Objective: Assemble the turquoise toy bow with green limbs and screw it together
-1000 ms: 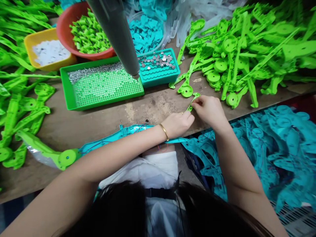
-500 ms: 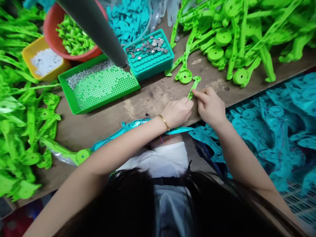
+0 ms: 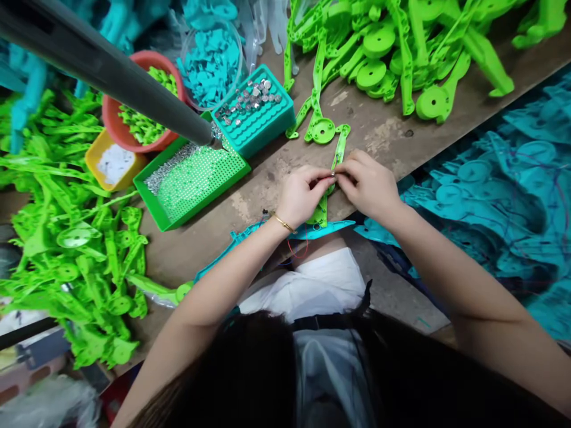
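Note:
My left hand [image 3: 302, 191], with a gold bangle at its wrist, is closed in a pinch of thumb and forefinger. My right hand [image 3: 369, 183] pinches from the other side, and the fingertips of both meet at a small shiny metal piece [image 3: 333, 174], too small to identify. Right below the fingers lies a long bright green plastic part [image 3: 341, 144], its middle covered by the hands and its lower end showing by my left wrist. A blue plastic part [image 3: 332, 229] with thin red and blue wires lies at the table edge beneath my left forearm.
A teal box [image 3: 267, 122] holds metal discs; beside it a green perforated tray [image 3: 209, 202] holds small metal pins. A dark pole [image 3: 147, 89] slants above. Red bowl [image 3: 107, 113], yellow tub [image 3: 129, 177], heaps of green parts [image 3: 379, 41] and blue parts [image 3: 482, 196] surround the table.
Both hands have come together, fingertips meeting at the small metal piece above the green part. More of the green part's lower end shows. The view has shifted, so the trays sit lower.

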### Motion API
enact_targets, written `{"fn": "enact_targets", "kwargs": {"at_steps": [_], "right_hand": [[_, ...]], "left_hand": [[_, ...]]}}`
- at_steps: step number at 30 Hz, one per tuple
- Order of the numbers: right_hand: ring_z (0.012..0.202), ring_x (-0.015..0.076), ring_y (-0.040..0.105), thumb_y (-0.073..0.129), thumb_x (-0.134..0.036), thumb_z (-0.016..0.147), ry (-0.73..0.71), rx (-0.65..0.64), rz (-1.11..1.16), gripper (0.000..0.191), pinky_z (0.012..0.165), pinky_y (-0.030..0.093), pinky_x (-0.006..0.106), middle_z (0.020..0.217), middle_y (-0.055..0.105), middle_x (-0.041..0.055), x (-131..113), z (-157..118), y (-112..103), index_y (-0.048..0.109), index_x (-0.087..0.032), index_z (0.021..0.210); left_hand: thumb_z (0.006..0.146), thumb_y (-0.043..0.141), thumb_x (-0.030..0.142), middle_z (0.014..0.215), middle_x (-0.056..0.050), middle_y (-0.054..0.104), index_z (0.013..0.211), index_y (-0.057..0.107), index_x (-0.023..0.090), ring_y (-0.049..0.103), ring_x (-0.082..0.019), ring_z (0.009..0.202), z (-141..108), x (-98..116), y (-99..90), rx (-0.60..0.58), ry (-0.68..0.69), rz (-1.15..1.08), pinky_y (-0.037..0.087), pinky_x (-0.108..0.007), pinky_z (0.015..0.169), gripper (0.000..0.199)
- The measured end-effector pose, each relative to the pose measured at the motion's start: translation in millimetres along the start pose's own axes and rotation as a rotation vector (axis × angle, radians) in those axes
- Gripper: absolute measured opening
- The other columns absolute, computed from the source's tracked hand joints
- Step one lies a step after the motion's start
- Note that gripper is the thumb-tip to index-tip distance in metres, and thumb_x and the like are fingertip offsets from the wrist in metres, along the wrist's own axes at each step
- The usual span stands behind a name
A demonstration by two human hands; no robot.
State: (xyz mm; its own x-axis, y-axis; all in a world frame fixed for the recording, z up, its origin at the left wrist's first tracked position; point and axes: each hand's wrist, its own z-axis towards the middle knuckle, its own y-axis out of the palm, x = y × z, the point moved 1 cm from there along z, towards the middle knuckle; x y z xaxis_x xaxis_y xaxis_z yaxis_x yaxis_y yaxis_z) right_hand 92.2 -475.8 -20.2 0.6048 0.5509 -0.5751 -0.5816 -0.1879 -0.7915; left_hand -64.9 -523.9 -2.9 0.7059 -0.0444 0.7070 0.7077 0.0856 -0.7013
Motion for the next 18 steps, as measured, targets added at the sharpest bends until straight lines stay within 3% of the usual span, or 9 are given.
{"fn": "enact_targets", "kwargs": {"at_steps": [6,10,18], "right_hand": [[0.092,0.0208,0.061,0.052,-0.029,0.089,-0.058,0.006,0.214,0.025,0.081,0.048,0.034,0.100,0.068,0.0068,-1.3,-4.1,-15.6,0.069,-0.022,0.107],[0.092,0.0205,0.062,0.052,-0.028,0.090,-0.123,0.017,0.247,0.021,0.083,0.048,0.035,0.097,0.070,0.0052,-0.4,-5.5,-15.5,0.070,-0.024,0.100],[0.074,0.0163,0.057,0.057,-0.025,0.085,-0.155,0.036,0.283,0.009,0.064,0.045,0.029,0.087,0.064,0.0045,7.4,-5.3,-3.5,0.065,-0.021,0.088]], "left_hand": [[0.088,0.055,0.018,0.086,-0.004,0.069,0.093,0.072,0.016,0.061,-0.017,0.085,1.5,6.1,-1.0,-0.104,0.078,0.210,0.045,-0.028,0.080,0.018],[0.089,0.052,0.016,0.087,-0.006,0.066,0.092,0.071,0.015,0.061,-0.019,0.086,1.5,7.3,-1.1,-0.129,0.117,0.287,0.045,-0.029,0.080,0.019],[0.088,0.054,0.015,0.091,-0.005,0.066,0.093,0.067,0.014,0.062,-0.018,0.089,-2.8,8.1,-0.2,-0.134,0.105,0.289,0.047,-0.029,0.082,0.014]]}}
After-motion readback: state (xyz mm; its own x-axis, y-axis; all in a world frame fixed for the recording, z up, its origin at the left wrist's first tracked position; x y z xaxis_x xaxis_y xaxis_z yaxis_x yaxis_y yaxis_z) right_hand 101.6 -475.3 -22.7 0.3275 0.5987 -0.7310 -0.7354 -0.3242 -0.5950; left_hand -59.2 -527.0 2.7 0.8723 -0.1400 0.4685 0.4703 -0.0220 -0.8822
